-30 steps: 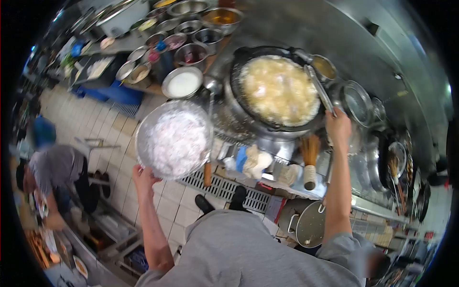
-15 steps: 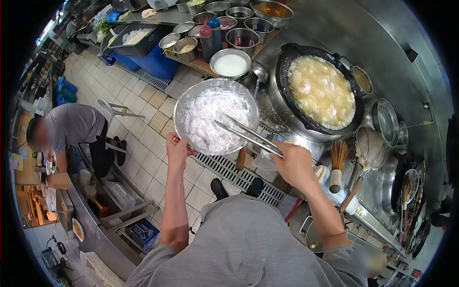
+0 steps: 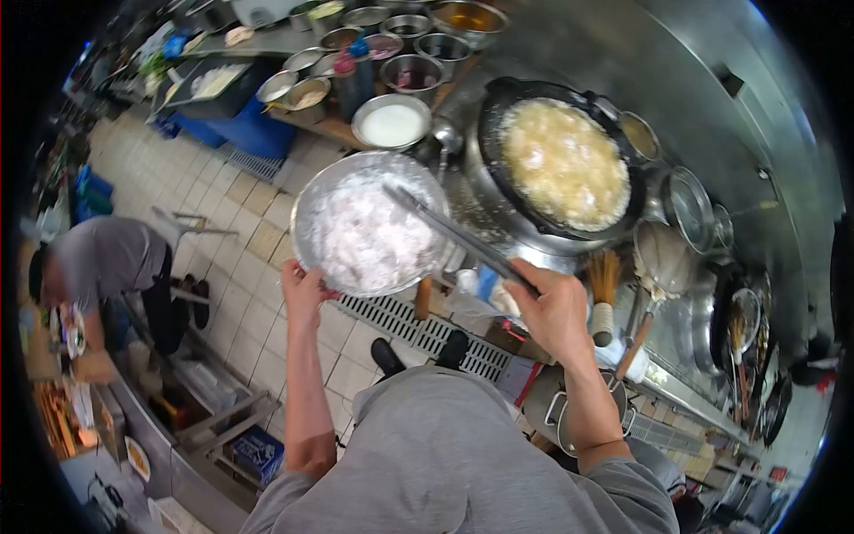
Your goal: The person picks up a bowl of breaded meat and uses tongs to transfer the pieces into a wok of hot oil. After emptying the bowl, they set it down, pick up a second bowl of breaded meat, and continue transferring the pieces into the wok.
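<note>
My left hand (image 3: pixel 305 289) grips the lower left rim of a round metal bowl (image 3: pixel 302 200). Inside the bowl lie pieces thickly coated in white powder (image 3: pixel 369 240); what they are underneath is hidden. Metal tongs (image 3: pixel 471 238) are held in my right hand (image 3: pixel 551 307), its fingers wrapped round their upper end. The tongs' tips rest over the powdered pieces near the bowl's upper right part, with nothing clearly pinched between them. Right of the bowl, a black wok (image 3: pixel 494 169) holds bubbling golden oil (image 3: pixel 565 165) with pale pieces in it.
Just beyond the bowl stands a bowl of white liquid (image 3: pixel 391 125), near squeeze bottles (image 3: pixel 353 76) and several metal containers. A bamboo brush (image 3: pixel 603 285) and a wire strainer (image 3: pixel 663 258) lie right. Another person (image 3: pixel 120 258) bends over a counter at left. A floor grate (image 3: pixel 391 320) runs below.
The tongs' tips have moved up and left across the bowl, and they look closer together. The whole view has shifted slightly, with most things appearing further left. My left hand keeps its hold.
</note>
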{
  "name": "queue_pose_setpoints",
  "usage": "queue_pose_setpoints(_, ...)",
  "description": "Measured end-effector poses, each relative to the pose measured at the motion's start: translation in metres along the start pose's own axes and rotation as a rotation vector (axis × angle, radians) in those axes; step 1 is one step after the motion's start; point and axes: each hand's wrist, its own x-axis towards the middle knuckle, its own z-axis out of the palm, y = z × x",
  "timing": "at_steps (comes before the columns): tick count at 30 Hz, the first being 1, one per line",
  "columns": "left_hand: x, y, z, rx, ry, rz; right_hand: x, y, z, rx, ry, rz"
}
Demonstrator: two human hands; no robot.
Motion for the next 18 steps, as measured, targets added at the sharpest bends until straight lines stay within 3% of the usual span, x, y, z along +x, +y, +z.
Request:
queue_pose_setpoints(1, -0.001, 0.001, 0.002, -0.002, -0.007, -0.008, 0.001, 0.009, -0.01, -0.018, 0.025, 0.116)
queue_pose_setpoints(3, -0.003, 0.005, 0.002, 0.004, -0.002, -0.021, 0.011, 0.039, -0.023, -0.158, 0.231, 0.1)
queue_pose_setpoints(6, -0.002, 0.006, 0.001, -0.006, -0.016, -0.044, 0.036, 0.06, -0.045, -0.434, 0.2, 0.266)
queue_pose_setpoints(13, -0.005, 0.011, 0.004, 0.013, 0.009, -0.052, 0.088, 0.107, -0.013, -0.508, 0.074, 0.316)
queue_pose_setpoints(18, -0.008, 0.01, 0.008, -0.013, 0.043, -0.004, 0.069, 0.081, -0.019, -0.375, 0.2, 0.239)
